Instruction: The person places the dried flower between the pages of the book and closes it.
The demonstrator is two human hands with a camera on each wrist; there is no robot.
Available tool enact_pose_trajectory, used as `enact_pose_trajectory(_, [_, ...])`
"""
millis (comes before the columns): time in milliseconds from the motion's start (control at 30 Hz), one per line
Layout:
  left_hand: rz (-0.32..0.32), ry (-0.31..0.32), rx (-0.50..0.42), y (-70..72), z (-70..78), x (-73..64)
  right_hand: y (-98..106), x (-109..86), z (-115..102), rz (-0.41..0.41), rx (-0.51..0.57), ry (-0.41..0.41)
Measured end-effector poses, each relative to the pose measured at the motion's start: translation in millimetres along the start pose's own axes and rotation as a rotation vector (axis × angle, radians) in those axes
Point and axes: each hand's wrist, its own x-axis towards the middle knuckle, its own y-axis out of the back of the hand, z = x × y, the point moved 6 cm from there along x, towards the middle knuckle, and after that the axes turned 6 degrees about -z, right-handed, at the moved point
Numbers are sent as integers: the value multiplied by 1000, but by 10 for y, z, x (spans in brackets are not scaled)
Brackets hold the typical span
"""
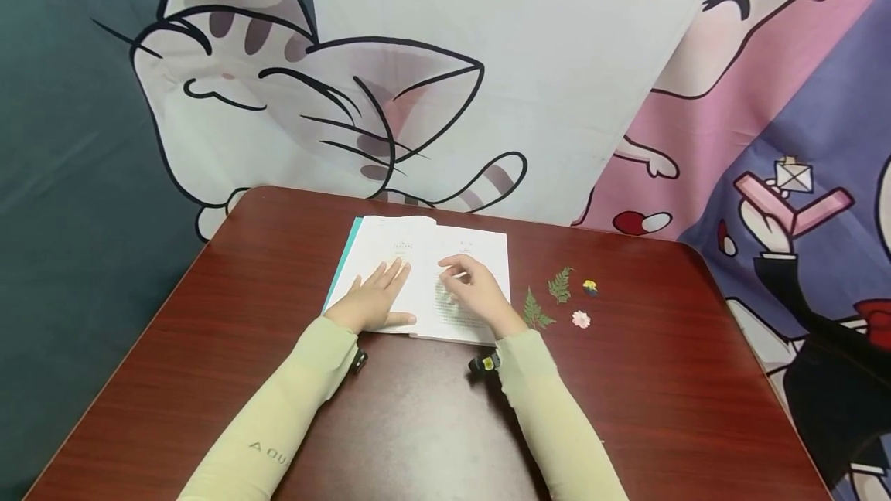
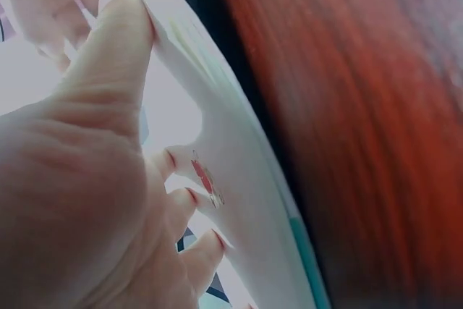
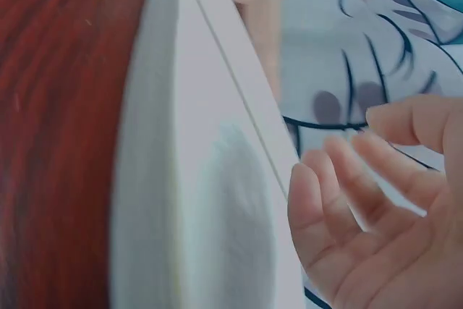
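An open book point(image 1: 376, 234) with printed white pages and a teal cover edge lies on the table. My left hand point(image 1: 372, 301) rests flat on its left page, fingers spread and thumb out toward the spine. In the left wrist view, the left thumb point(image 2: 112, 56) lies along the page near the lower edge. Above the right page hovers my right hand point(image 1: 480, 292), its fingers loosely bent. The right wrist view shows that hand's fingers point(image 3: 307, 200) beside the page block with nothing between them and the thumb.
Two green fern leaves point(image 1: 534, 310) point(image 1: 560, 285) lie right of the book. Near them are a pale pink flower point(image 1: 581, 319) and a small yellow and dark flower point(image 1: 590, 287). The reddish-brown table point(image 1: 661, 377) ends at a cartoon-printed cloth point(image 1: 543, 60) behind.
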Motion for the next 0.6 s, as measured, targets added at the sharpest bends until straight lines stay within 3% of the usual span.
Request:
enact_pose_trajectory(233, [-7,-8,-31,-20,-9,-20,394,-271,-40,42,-205,55])
enact_pose_trajectory(600, [-11,-20,-53,-46,-32,7,977,-622,174,124,-311,-68])
